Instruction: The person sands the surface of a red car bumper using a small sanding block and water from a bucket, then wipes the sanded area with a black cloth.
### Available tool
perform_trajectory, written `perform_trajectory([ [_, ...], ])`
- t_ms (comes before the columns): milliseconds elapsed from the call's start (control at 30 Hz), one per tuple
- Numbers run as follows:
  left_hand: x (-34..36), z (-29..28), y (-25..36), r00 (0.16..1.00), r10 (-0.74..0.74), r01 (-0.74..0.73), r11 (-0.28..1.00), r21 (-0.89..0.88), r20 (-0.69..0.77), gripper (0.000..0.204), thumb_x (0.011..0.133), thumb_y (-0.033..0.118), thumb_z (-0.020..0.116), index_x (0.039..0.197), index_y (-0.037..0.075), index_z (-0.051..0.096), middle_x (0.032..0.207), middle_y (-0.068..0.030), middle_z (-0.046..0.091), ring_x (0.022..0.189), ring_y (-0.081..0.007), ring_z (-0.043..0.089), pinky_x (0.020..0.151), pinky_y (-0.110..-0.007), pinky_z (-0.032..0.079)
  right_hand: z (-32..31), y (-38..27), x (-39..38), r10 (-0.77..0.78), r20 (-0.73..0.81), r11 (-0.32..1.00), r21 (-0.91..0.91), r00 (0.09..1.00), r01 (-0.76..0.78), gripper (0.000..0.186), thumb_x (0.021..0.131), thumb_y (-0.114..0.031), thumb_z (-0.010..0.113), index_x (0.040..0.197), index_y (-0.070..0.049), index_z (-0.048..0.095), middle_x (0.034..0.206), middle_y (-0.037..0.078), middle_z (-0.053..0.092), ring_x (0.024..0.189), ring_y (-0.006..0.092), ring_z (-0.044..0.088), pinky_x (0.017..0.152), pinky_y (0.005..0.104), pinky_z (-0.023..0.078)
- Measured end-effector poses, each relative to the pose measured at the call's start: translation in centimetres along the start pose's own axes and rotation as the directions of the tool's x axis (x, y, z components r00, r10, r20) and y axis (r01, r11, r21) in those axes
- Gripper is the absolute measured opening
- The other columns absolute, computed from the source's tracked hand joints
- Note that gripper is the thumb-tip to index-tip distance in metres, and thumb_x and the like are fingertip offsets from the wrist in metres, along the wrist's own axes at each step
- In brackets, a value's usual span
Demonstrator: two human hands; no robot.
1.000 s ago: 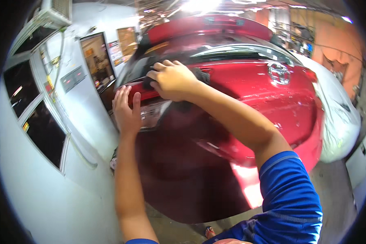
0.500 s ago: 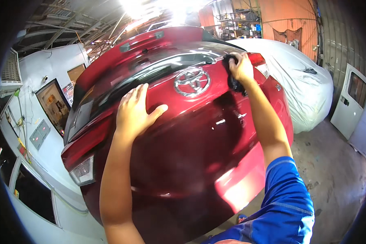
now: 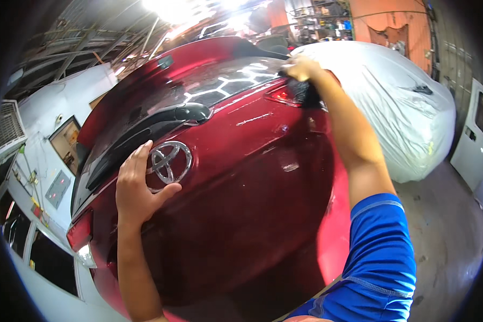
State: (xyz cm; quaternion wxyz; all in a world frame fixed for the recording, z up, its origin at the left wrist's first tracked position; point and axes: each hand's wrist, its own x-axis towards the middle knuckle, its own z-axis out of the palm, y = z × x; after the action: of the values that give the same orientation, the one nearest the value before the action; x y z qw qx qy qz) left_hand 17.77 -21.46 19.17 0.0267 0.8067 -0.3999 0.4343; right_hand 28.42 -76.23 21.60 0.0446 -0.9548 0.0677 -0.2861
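My left hand (image 3: pixel 139 185) is open, fingers extended against the red car's tailgate (image 3: pixel 236 198), at the left edge of the chrome emblem (image 3: pixel 170 161). Up at the right, my right hand (image 3: pixel 305 70) grips a black cloth (image 3: pixel 306 94) against the tailgate's upper right corner, partly covering the right tail light (image 3: pixel 279 96). The rear window (image 3: pixel 231 78) and its black wiper (image 3: pixel 190 111) lie just above the painted panel. My right hand's fingertips are partly blurred.
A car under a pale cover (image 3: pixel 392 112) stands to the right, beside a white door (image 3: pixel 467 150). A white wall with windows (image 3: pixel 48 257) runs along the left. Cluttered shelving (image 3: pixel 322 21) is at the back, near an orange wall (image 3: pixel 389 21).
My right hand has carried the cloth rightward across the tailgate to its right corner. My left hand has moved off the left edge to beside the emblem. The view has shifted too.
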Motion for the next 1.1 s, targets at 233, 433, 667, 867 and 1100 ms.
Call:
perform_trajectory([
  [233,-0.1,1.2,0.3,0.997,-0.061,0.065,0.996,-0.068,0.048,0.104,0.069,0.061,0.086,0.146,0.002,0.052,0.14,-0.0219,0.061,0.13,-0.0411,0.058,0.111,-0.049,0.044,1.4,3.8,1.4,0.181,0.034,0.981,0.061,0.983,-0.183,0.049,0.089,-0.046,0.061,0.114,-0.008,0.078,0.123,0.024,0.072,0.117,0.0413,0.069,0.098,0.0457,0.054],
  [433,0.1,1.0,1.9,0.988,-0.15,0.149,0.988,0.024,0.035,0.091,0.08,0.061,0.079,0.143,0.0,0.055,0.139,-0.0204,0.062,0.129,-0.0388,0.058,0.113,-0.05,0.04,-0.9,-21.4,-12.0,-0.132,-0.436,0.838,0.43,0.89,0.335,0.035,0.091,-0.029,0.063,0.098,0.004,0.075,0.098,0.029,0.071,0.095,0.0482,0.069,0.091,0.0532,0.054],
  [667,3.6,6.3,7.6,0.99,-0.138,0.107,0.895,0.432,0.04,0.081,0.098,0.06,0.059,0.151,0.001,0.047,0.147,-0.0241,0.055,0.137,-0.0401,0.051,0.118,-0.055,0.035,3.7,-21.4,-19.0,-0.318,-0.797,0.703,0.165,0.514,0.692,0.04,0.096,-0.026,0.064,0.131,-0.007,0.067,0.122,0.023,0.065,0.113,0.0415,0.062,0.1,0.0516,0.048],
  [867,4.9,11.1,14.8,0.99,-0.044,0.09,0.934,0.345,-0.137,0.084,0.097,0.06,0.059,0.157,0.004,0.042,0.159,-0.0327,0.039,0.149,-0.0496,0.035,0.122,-0.061,0.027,4.5,-6.2,-19.4,0.246,-0.671,0.921,0.387,0.7,0.047,0.035,0.098,-0.028,0.065,0.13,-0.013,0.068,0.122,0.021,0.065,0.111,0.0418,0.064,0.097,0.0523,0.052],
  [1100,-2.9,10.3,23.6,0.88,0.351,-0.197,0.883,-0.426,0.321,0.07,0.101,0.055,0.059,0.156,0.014,0.047,0.167,-0.0219,0.031,0.157,-0.0419,0.025,0.126,-0.064,0.018,6.0,6.4,-29.2,0.614,-0.151,0.776,0.294,0.775,-0.558,0.052,0.099,-0.046,0.062,0.147,-0.027,0.058,0.145,0.019,0.056,0.13,0.043,0.058,0.107,0.0521,0.05],
])
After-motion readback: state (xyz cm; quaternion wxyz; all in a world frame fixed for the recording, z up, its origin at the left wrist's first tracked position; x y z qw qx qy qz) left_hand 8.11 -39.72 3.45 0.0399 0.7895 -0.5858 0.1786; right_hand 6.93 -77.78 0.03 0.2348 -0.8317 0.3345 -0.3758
